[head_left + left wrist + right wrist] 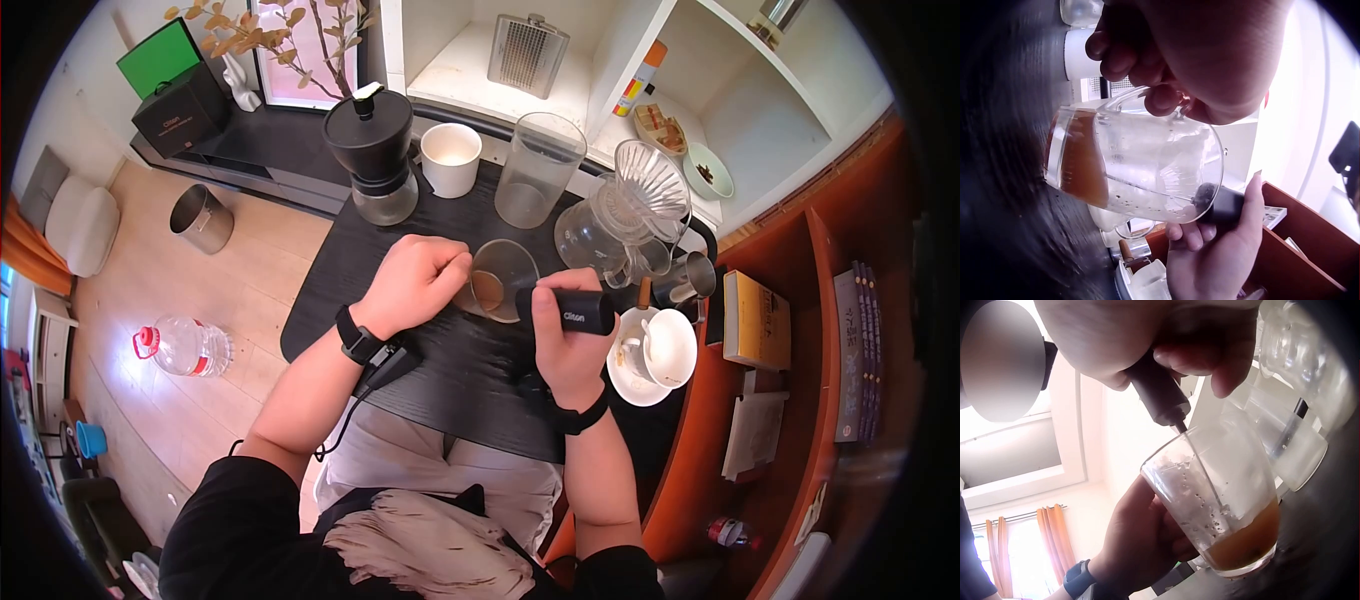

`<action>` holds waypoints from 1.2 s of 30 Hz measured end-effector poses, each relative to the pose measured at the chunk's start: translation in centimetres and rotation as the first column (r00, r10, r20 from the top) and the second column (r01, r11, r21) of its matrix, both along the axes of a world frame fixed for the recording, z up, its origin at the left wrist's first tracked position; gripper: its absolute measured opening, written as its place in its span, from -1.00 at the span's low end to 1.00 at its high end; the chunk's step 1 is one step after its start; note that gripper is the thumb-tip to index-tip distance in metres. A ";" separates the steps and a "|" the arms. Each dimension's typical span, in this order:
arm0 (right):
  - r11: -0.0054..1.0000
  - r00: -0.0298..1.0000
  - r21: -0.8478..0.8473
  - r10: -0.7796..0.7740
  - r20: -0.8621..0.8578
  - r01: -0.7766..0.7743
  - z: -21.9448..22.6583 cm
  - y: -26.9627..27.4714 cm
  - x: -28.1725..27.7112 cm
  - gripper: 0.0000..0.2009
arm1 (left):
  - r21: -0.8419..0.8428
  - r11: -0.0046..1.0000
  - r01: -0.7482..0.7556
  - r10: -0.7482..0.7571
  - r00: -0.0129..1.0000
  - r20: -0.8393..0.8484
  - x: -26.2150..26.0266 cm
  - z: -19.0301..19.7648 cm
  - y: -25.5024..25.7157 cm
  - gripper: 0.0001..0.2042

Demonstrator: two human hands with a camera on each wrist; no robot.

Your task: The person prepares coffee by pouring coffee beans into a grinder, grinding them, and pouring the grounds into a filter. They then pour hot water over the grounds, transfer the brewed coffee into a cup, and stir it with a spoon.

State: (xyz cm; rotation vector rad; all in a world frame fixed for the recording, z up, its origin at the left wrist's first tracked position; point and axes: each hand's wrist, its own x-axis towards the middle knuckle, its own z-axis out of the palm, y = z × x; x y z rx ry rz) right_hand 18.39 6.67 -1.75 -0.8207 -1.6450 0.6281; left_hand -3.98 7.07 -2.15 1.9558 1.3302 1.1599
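Note:
My left hand [415, 280] pinches the handle of a clear glass mug [1154, 140], whose base is down by the black table. Brown liquid [1085, 162] fills its lower part, and droplets cling to the inner wall. With my right hand [572, 355] I grip a black handheld milk frother [585, 312] from above, on the right side of the mug. Its thin metal shaft [1205, 472] slants down through the mug's mouth towards the liquid. The whisk end is blurred behind the glass in the right wrist view.
Behind the mug stand a black coffee grinder [368, 145], a white cup [451, 160] and a tall glass [540, 170]. A glass server with a ribbed dripper [652, 180] is at right, near a white cup on a saucer [640, 388]. Shelves flank the right side.

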 end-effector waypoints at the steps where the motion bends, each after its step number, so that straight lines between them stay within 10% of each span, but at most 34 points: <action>1: 0.999 0.999 -0.040 -0.034 -0.007 0.033 0.0 0.0 0.1 -0.80 | -0.003 1.000 -0.010 0.010 1.000 -0.010 -0.1 0.0 0.1 -0.73; 36: 0.998 0.997 -0.055 -0.026 -0.077 0.022 0.4 0.5 -0.2 -0.82 | -0.052 0.998 -0.030 0.034 0.997 0.074 -0.4 -1.5 0.9 -0.67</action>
